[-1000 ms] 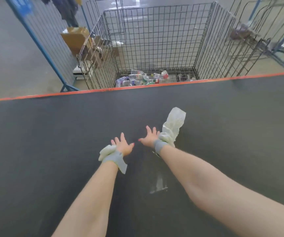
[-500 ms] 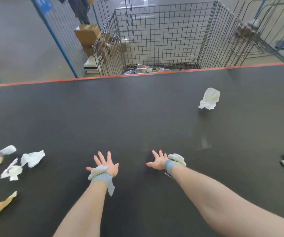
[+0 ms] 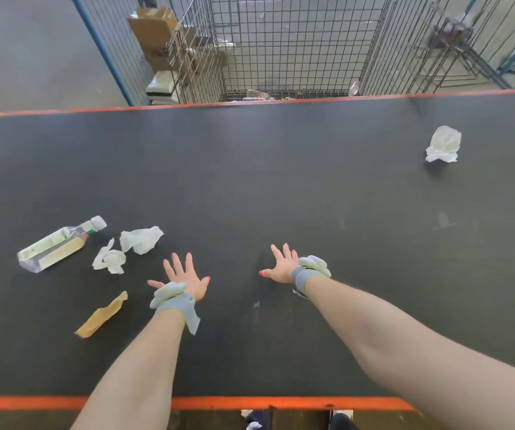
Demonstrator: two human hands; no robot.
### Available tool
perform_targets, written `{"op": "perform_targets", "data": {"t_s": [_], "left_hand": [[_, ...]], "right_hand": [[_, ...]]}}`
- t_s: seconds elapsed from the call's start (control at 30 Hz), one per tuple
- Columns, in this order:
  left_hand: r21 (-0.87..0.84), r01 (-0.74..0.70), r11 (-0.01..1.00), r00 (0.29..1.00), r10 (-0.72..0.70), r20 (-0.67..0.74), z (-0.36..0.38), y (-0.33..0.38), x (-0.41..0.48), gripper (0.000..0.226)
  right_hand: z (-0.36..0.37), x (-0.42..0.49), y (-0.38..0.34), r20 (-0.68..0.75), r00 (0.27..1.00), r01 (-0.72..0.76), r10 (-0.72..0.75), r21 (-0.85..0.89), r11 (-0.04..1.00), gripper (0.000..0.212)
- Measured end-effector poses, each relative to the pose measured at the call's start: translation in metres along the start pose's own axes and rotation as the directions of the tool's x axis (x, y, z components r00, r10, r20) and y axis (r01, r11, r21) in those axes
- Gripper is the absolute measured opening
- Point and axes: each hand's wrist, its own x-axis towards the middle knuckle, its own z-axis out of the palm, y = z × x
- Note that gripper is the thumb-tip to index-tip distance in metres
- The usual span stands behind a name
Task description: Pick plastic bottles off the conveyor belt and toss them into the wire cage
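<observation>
Plastic bottle (image 3: 61, 243): one lay on its side on the conveyor belt (image 3: 250, 181), off to the left of our left hand (image 3: 185, 274), with two crumpled white scraps (image 3: 141, 240) between them. Both hands were spread wide and held nothing; the right hand (image 3: 282, 263) was near mid-belt. We could not tell whether the palms touched the belt. What looked like a few bottles (image 3: 259, 94) lay on the floor of the wire cage (image 3: 287, 41) beyond the far edge. We judged the task partly done, with this one visible bottle left to pick and toss.

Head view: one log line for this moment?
left hand open, empty | right hand open, empty | plastic bottle lying on belt | wire cage beyond belt
</observation>
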Motion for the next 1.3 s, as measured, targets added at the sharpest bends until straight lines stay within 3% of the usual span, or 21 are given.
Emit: {"op": "perform_targets", "data": {"t_s": [0.13, 0.27, 0.4, 0.6, 0.73, 0.9, 1.03, 1.13, 1.3], "left_hand": [[0.0, 0.055, 0.998, 0.998, -0.055, -0.001, 0.007, -0.023, -0.006, 0.089], [0.038, 0.03, 0.999, 1.0, -0.03, 0.007, 0.009, -0.036, -0.007, 0.09], [0.024, -0.004, 1.0, 0.996, 0.006, -0.087, -0.001, -0.045, 0.003, 0.088], [0.03, 0.033, 0.999, 0.993, -0.029, -0.116, -0.016, -0.053, 0.036, 0.095], [-0.004, -0.016, 1.0, 0.989, 0.015, -0.15, -0.025, -0.039, 0.06, 0.099], [-0.109, -0.111, 0.988, 0.989, 0.099, -0.109, -0.019, 0.005, 0.074, 0.086], [-0.211, -0.208, 0.955, 0.977, 0.19, -0.102, -0.032, 0.046, 0.078, 0.083], [-0.431, -0.191, 0.882, 0.982, 0.172, -0.082, -0.056, 0.08, 0.09, 0.085], [-0.833, -0.101, 0.544, 0.986, 0.166, -0.011, -0.108, 0.141, 0.117, 0.078]], "right_hand": [[0.022, -0.005, -0.009, 0.067, 0.998, -0.001, 0.006, -0.066, 0.998, 0.09], [0.026, -0.005, -0.014, 0.043, 0.997, -0.065, 0.07, -0.117, 0.991, 0.096], [0.017, -0.004, -0.041, 0.006, 1.0, -0.004, 0.005, -0.065, 0.998, 0.095], [0.003, 0.008, -0.068, -0.054, 0.989, 0.143, -0.14, 0.049, 0.989, 0.093], [0.0, 0.014, -0.074, -0.095, 0.983, 0.166, -0.158, 0.08, 0.983, 0.102], [0.009, 0.027, -0.07, -0.113, 0.977, 0.19, -0.18, 0.09, 0.978, 0.114], [-0.007, 0.046, -0.058, -0.171, 0.983, 0.082, -0.072, 0.052, 0.995, 0.09], [-0.039, 0.058, -0.05, -0.348, 0.933, -0.024, 0.094, 0.2, 0.98, 0.06], [-0.111, 0.083, -0.042, -0.404, 0.902, -0.067, 0.151, 0.216, 0.974, 0.048]]}}
